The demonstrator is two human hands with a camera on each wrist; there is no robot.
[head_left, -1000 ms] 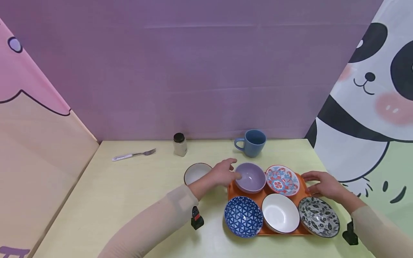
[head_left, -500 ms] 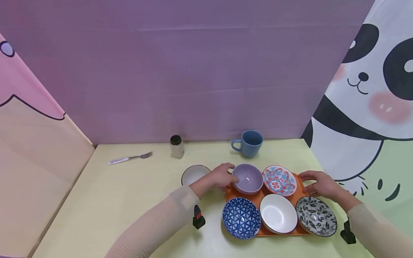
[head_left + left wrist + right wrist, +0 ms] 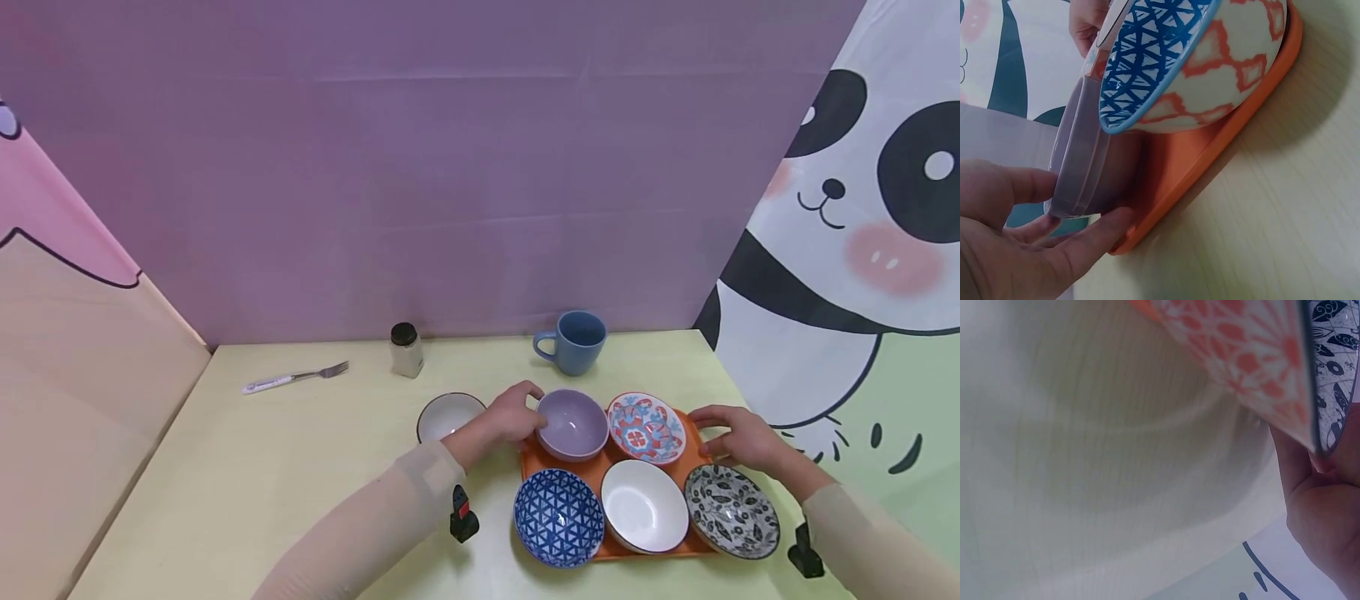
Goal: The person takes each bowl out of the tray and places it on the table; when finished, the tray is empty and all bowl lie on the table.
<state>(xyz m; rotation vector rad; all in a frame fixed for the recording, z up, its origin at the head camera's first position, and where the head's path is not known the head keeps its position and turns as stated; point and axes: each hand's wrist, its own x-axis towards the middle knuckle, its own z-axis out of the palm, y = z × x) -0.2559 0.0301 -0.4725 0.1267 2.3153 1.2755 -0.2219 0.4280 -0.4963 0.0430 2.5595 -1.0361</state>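
My left hand (image 3: 517,412) is at the left side of a lilac bowl (image 3: 572,427), gripping it near the rim; the left wrist view shows fingers along its outer wall, one by the tray's corner. The bowl sits on an orange tray (image 3: 622,468), among a patterned red-and-blue bowl (image 3: 647,428), a blue triangle-patterned bowl (image 3: 558,517), a white bowl (image 3: 645,506) and a tilted black leaf-patterned bowl (image 3: 731,510). At the tray's right edge, my right hand (image 3: 738,437) holds on with curled fingers; in the right wrist view the leaf-patterned bowl partly hides it.
A pale, dark-rimmed bowl (image 3: 450,417) stands left of the tray, partly behind my left wrist. Toward the back are a blue mug (image 3: 580,343), a black-capped jar (image 3: 407,350) and a fork (image 3: 296,377). A purple wall (image 3: 450,167) borders the table's far edge.
My left fingers have drawn in closer around the lilac bowl's left side. The right hand keeps its place at the tray's edge. The head view has shifted slightly.
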